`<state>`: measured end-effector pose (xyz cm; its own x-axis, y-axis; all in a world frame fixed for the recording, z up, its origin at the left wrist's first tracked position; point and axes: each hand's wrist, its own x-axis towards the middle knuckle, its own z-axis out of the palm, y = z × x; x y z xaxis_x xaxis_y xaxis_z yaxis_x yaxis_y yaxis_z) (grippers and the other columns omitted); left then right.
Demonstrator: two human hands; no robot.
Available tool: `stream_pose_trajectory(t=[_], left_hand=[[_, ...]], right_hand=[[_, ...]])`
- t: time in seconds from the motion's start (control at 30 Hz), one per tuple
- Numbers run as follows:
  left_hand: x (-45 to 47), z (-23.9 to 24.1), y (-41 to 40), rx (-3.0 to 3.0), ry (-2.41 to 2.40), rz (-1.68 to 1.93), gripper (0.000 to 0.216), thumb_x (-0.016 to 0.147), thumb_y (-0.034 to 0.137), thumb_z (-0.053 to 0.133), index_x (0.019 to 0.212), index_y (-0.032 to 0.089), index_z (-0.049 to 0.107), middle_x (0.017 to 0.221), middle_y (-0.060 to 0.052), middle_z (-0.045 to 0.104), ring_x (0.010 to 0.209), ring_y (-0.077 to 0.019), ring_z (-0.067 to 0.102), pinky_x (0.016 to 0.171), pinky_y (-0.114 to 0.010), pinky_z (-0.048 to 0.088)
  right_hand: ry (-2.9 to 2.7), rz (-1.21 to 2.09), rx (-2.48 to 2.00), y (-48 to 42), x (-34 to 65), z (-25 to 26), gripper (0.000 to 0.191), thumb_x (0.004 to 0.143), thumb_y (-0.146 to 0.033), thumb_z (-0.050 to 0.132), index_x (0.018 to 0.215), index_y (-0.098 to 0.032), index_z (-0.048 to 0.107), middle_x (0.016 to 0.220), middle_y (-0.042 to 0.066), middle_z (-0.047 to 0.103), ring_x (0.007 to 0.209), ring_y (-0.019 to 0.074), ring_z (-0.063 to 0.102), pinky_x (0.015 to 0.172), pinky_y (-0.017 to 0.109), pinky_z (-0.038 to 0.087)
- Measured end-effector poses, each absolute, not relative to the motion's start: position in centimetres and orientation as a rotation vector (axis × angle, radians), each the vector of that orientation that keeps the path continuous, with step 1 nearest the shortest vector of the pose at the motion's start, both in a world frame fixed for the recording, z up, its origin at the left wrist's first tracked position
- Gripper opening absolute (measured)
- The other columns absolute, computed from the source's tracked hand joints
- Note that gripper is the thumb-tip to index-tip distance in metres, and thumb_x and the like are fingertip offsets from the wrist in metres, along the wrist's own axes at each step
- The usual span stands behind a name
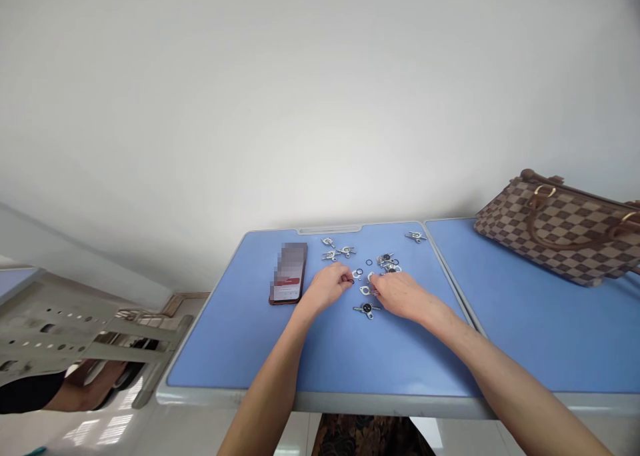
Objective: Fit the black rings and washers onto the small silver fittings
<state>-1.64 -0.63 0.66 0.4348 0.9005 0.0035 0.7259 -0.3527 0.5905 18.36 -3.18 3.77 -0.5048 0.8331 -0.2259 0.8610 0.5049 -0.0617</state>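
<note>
Several small metal fittings, some with black round centres, lie scattered on the blue tabletop point(320, 356). One fitting point(367, 309) sits just below my hands. My left hand point(325, 288) has its fingertips pinched together on what looks like a small black rubber ring point(352, 281). My right hand point(400, 296) reaches in from the right, its fingers down among a metal washer point(365, 290) and other small parts. Whether those fingers grip anything is hidden. Several loose black rings, such as one point(369, 263), lie between the fittings.
A smartphone point(289, 273) with a blurred screen lies left of my left hand. A second blue table point(530, 329) adjoins on the right, with a brown checkered handbag point(560, 233) on it. A white wall rises behind. A pale folding rack point(65, 329) stands low at the left.
</note>
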Motion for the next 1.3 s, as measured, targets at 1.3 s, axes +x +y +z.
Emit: stream_pose_trajectory(t=[1.3], left_hand=[[-1.5, 1.1, -0.6, 2.161, 1.386, 0.456, 0.012, 0.08, 0.017, 0.052, 0.083, 0.018, 0.064, 0.085, -0.002, 0.062, 0.077, -0.0159, 0.057, 0.069, -0.026, 0.044]], right_hand=[[2.759, -0.466, 1.34, -4.0, 18.5, 4.4, 0.014, 0.086, -0.022, 0.048, 0.078, -0.018, 0.059, 0.074, 0.005, 0.066, 0.068, 0.0169, 0.059, 0.053, 0.027, 0.021]])
